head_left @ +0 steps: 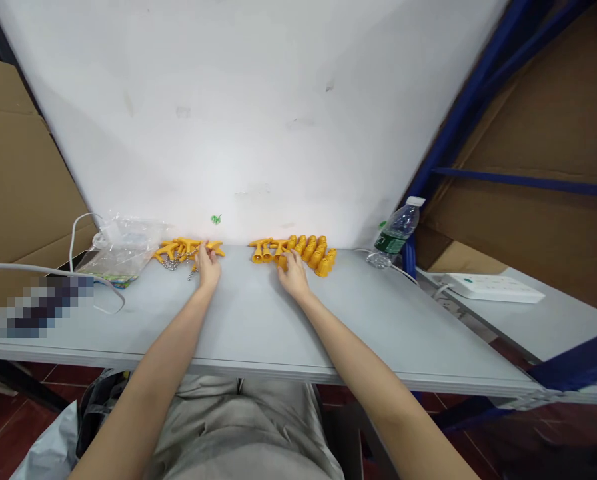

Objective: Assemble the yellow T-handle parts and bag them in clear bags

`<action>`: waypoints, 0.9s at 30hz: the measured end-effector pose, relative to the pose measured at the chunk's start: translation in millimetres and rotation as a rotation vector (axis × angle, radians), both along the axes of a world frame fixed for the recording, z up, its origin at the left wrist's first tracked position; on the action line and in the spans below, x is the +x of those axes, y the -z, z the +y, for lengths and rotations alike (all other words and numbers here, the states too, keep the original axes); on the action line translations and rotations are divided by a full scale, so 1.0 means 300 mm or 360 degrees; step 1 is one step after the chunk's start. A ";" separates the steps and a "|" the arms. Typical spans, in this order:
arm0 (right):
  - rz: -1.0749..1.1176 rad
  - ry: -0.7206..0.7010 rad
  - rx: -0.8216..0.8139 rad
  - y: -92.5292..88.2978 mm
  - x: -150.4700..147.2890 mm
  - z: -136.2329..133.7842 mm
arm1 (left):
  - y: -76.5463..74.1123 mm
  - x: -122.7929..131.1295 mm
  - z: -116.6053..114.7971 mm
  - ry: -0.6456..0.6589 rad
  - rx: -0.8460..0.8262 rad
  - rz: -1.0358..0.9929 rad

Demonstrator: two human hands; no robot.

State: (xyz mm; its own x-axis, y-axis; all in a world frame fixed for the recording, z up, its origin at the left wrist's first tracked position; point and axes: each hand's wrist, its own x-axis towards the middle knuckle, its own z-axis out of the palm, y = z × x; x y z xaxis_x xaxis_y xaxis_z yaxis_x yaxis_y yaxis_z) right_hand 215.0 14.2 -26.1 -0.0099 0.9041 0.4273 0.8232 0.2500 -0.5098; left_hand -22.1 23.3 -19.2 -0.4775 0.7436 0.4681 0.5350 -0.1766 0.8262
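View from my own head, looking down along both bare forearms, which stretch forward over a pale grey table [248,327] to its far edge.

My left hand [208,267] rests on the tabletop with its fingers drawn close together. The tips meet the nearest of a small heap of yellow forked pieces [178,249], which lies just beyond and to the left of those fingertips. Thin metal ball chains [171,264] trail among the pieces, just left of my knuckles. The hand is too small in view for me to tell whether the fingers pinch a piece or only touch it.

My right hand [293,273] lies low on the table, fingers held side by side and pointing forward. Their tips touch the front of a cluster of yellow caps [314,253], bell-shaped and packed together, which sits just beyond and to the right of the fingertips. I cannot tell whether these fingers grip a cap.

The two hands are near each other, with bare table between them.

Well to the left of my left fingers sits a crumpled clear plastic bag [121,250], with a white cable [78,230] looping beside it. Well to the right of my right fingers a plastic water bottle [396,233] leans against a white wall [258,120], and farther right a white power strip [488,287] lies on a second grey surface. Cardboard sheets [18,180] stand at the far left, and a blue metal frame [458,127] rises at the right.
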 end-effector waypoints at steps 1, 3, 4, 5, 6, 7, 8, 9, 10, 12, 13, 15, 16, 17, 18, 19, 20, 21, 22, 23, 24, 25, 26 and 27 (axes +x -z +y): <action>-0.0010 -0.0004 -0.0029 0.002 0.001 0.001 | -0.006 -0.001 0.005 -0.0019 0.0055 -0.0162; -0.0038 -0.0012 -0.0099 0.007 0.002 0.005 | -0.015 -0.002 0.015 -0.0031 0.0132 -0.0500; -0.0055 -0.0016 -0.0140 0.010 0.002 0.007 | -0.018 -0.003 0.021 -0.0023 0.0147 -0.0673; -0.0073 -0.0017 -0.0187 0.013 0.001 0.009 | -0.020 -0.004 0.026 -0.0010 0.0140 -0.0842; -0.0094 -0.0016 -0.0239 0.016 0.000 0.010 | -0.021 -0.006 0.030 0.0009 0.0113 -0.1000; -0.0117 -0.0006 -0.0297 0.019 -0.001 0.012 | -0.021 -0.008 0.033 0.0035 0.0071 -0.1145; -0.0144 0.0005 -0.0359 0.021 -0.002 0.013 | -0.020 -0.011 0.035 0.0070 0.0029 -0.1271; -0.0173 0.0016 -0.0417 0.023 -0.002 0.014 | -0.020 -0.013 0.036 0.0107 -0.0005 -0.1375; -0.0203 0.0019 -0.0466 0.023 -0.003 0.014 | -0.019 -0.015 0.035 0.0145 -0.0029 -0.1458; -0.0249 0.0001 -0.0526 0.022 -0.003 0.012 | -0.017 -0.017 0.030 0.0219 -0.0059 -0.1571; -0.0259 -0.0015 -0.0539 0.020 -0.003 0.010 | -0.016 -0.017 0.027 0.0254 -0.0071 -0.1606; -0.0248 -0.0030 -0.0540 0.015 -0.003 0.006 | -0.014 -0.015 0.021 0.0324 -0.0090 -0.1645; -0.0230 -0.0024 -0.0534 0.012 -0.004 0.003 | -0.013 -0.014 0.019 0.0352 -0.0096 -0.1655; -0.0204 -0.0013 -0.0522 0.008 -0.005 0.000 | -0.012 -0.014 0.018 0.0370 -0.0102 -0.1662; -0.0173 -0.0001 -0.0506 0.005 -0.006 -0.003 | -0.011 -0.014 0.017 0.0381 -0.0109 -0.1667; -0.0135 0.0012 -0.0487 0.001 -0.007 -0.005 | -0.010 -0.015 0.017 0.0393 -0.0117 -0.1673; -0.0095 0.0019 -0.0465 -0.002 -0.008 -0.007 | -0.008 -0.017 0.018 0.0408 -0.0122 -0.1683; -0.0053 0.0024 -0.0437 -0.004 -0.008 -0.007 | -0.008 -0.019 0.019 0.0427 -0.0124 -0.1697; -0.0012 0.0027 -0.0405 -0.005 -0.008 -0.007 | -0.008 -0.021 0.019 0.0446 -0.0123 -0.1717; 0.0029 0.0026 -0.0368 -0.005 -0.007 -0.006 | -0.009 -0.023 0.019 0.0461 -0.0118 -0.1740; 0.0072 0.0014 -0.0326 -0.003 -0.005 -0.004 | -0.011 -0.024 0.019 0.0467 -0.0114 -0.1765; 0.0120 -0.0011 -0.0280 0.000 -0.003 0.000 | -0.015 -0.025 0.018 0.0466 -0.0113 -0.1790; 0.0175 -0.0046 -0.0233 0.006 0.000 0.005 | -0.019 -0.025 0.015 0.0463 -0.0116 -0.1815; 0.0236 -0.0090 -0.0183 0.012 0.003 0.011 | -0.025 -0.024 0.012 0.0464 -0.0120 -0.1843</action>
State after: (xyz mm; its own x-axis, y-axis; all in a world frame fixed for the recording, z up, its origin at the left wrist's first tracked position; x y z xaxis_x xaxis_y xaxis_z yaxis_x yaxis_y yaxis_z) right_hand 215.8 17.5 -29.8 -0.0064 0.9468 0.3218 0.7231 0.2267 -0.6524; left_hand -29.4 26.9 -11.8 -0.3955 0.9010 -0.1783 -0.5863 -0.0982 0.8041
